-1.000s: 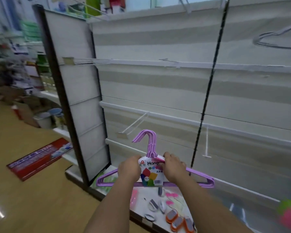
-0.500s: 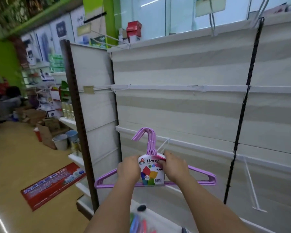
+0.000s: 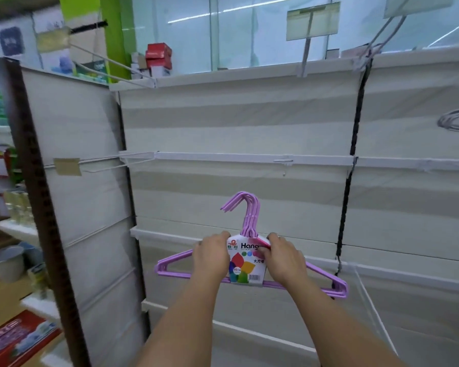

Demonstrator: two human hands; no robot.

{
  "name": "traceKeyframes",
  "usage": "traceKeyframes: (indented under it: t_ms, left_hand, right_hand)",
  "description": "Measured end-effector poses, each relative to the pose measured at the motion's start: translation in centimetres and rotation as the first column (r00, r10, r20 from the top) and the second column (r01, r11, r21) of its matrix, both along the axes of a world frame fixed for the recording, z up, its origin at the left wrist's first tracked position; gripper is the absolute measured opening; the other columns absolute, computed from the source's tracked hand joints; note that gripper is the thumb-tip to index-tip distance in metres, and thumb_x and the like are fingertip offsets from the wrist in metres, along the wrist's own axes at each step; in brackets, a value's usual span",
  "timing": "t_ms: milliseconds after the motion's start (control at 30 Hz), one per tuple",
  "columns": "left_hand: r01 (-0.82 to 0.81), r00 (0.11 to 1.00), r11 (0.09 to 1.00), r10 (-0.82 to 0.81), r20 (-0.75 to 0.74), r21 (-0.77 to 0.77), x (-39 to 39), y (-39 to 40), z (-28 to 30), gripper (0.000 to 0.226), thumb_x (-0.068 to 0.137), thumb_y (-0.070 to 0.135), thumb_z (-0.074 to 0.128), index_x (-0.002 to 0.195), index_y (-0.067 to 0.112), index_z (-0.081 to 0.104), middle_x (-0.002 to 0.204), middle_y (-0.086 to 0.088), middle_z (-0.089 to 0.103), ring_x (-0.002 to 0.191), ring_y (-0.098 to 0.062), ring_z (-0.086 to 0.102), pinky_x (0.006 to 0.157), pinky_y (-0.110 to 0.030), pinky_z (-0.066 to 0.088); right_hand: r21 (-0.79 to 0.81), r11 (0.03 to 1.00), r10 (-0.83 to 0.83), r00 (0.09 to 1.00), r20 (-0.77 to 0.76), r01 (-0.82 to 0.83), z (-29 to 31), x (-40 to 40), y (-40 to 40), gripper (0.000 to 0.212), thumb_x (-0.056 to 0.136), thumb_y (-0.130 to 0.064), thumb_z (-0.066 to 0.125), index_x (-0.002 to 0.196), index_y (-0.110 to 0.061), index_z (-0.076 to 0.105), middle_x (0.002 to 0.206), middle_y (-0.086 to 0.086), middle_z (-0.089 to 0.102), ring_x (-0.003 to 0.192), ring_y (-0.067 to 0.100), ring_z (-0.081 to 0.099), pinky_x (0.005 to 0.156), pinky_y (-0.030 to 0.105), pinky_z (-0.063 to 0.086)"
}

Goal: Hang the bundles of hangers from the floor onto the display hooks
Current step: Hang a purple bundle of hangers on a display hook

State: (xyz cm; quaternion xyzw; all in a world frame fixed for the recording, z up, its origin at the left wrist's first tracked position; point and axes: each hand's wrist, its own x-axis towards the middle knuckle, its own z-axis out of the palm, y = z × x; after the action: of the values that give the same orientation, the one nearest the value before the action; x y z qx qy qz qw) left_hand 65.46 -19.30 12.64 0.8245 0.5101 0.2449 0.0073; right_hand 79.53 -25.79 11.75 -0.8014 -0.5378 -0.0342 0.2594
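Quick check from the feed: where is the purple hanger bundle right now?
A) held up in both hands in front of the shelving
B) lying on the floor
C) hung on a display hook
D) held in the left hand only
A: the left hand and right hand both grip the hanger bundle at its label, and its hooks are on no display hook.

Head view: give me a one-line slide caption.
Both hands, left hand and right hand, grip a purple hanger bundle before a display hook.
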Motion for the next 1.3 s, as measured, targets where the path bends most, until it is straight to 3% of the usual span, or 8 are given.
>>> traceKeyframes:
  t_ms: [233,500,567,667,833,967,1167,1300]
  left_hand:
    - [0.253,0.965,0.965,-0.247,-0.086,0.066,5.5,1.3,1.8,0.012,0.095,0.018,0.046,0.104,0.022,0.053,0.095,0.000,0.065,0.086,-0.021,0.059,0.073,-0.031,0.037]
    - [0.354,0.935,0.929,-0.348,-0.075,0.105,9.5,0.6,2.8,0.005,0.093,0.017,0.046,0.094,0.020,0.048,0.091,-0.001,0.064,0.077,-0.020,0.052,0.072,-0.031,0.037]
    - [0.352,0.936,0.930,-0.351,-0.030,0.103,10.5,0.2,3.2,0.005,0.092,0.019,0.051,0.096,0.021,0.051,0.090,0.000,0.064,0.085,-0.020,0.059,0.075,-0.031,0.042]
    - [0.307,0.934,0.951,-0.309,0.179,0.039,11.9,-0.7,4.4,0.031,0.088,0.012,0.060,0.116,0.022,0.051,0.102,0.001,0.064,0.092,-0.019,0.061,0.079,-0.034,0.051]
    - [0.188,0.754,0.982,-0.167,0.635,0.036,13.1,-1.9,7.5,0.056,0.086,-0.005,0.054,0.133,0.019,0.036,0.126,0.000,0.050,0.093,-0.015,0.054,0.070,-0.028,0.051]
    - [0.138,0.720,0.972,-0.230,0.654,0.190,13.8,-2.4,8.6,0.050,0.085,-0.005,0.050,0.129,0.018,0.043,0.124,0.001,0.050,0.097,-0.017,0.054,0.073,-0.034,0.054]
    - [0.130,0.701,0.978,-0.208,0.682,0.165,13.0,-2.4,9.0,0.032,0.088,-0.001,0.049,0.113,0.019,0.047,0.100,0.000,0.061,0.080,-0.017,0.056,0.066,-0.035,0.053]
    - [0.151,0.695,0.973,-0.232,0.680,0.177,12.6,-1.6,9.0,0.028,0.089,0.000,0.047,0.110,0.018,0.054,0.101,0.000,0.065,0.079,-0.017,0.058,0.060,-0.031,0.048]
  right_hand:
    - [0.022,0.976,-0.217,0.976,-0.030,0.218,1.0,4.4,-1.4,0.020,0.098,-0.042,0.042,0.099,-0.022,0.046,0.098,0.001,0.060,0.092,0.023,0.057,0.080,0.038,0.044]
    - [0.075,0.945,-0.315,0.948,-0.048,0.318,1.2,7.9,-2.9,0.020,0.098,-0.041,0.044,0.096,-0.022,0.047,0.088,-0.003,0.059,0.080,0.016,0.058,0.076,0.036,0.048]
    - [0.102,0.940,-0.321,0.945,-0.063,0.326,1.5,8.8,-3.0,0.020,0.097,-0.042,0.044,0.095,-0.023,0.049,0.087,-0.004,0.060,0.080,0.015,0.060,0.077,0.039,0.052]
    - [0.143,0.933,-0.324,0.944,-0.068,0.331,2.2,10.0,-3.3,0.020,0.097,-0.043,0.045,0.094,-0.023,0.049,0.087,-0.004,0.061,0.079,0.016,0.060,0.076,0.038,0.052]
    - [0.194,0.926,-0.322,0.946,-0.049,0.325,3.8,10.8,-3.3,0.019,0.097,-0.042,0.046,0.096,-0.023,0.048,0.092,-0.002,0.060,0.086,0.020,0.058,0.081,0.038,0.047]
    - [0.230,0.924,-0.309,0.951,-0.017,0.305,4.7,10.4,-2.7,0.017,0.098,-0.038,0.044,0.099,-0.022,0.049,0.096,-0.001,0.060,0.090,0.022,0.056,0.082,0.038,0.043]
    - [0.267,0.929,-0.231,0.966,-0.119,0.255,5.1,9.5,-1.1,0.015,0.097,-0.039,0.046,0.096,-0.024,0.048,0.092,-0.002,0.062,0.084,0.019,0.059,0.079,0.036,0.046]
    - [0.234,0.948,-0.185,0.971,-0.151,0.217,4.2,8.9,0.0,0.010,0.098,-0.034,0.045,0.098,-0.024,0.046,0.097,-0.001,0.061,0.089,0.022,0.058,0.080,0.038,0.045]
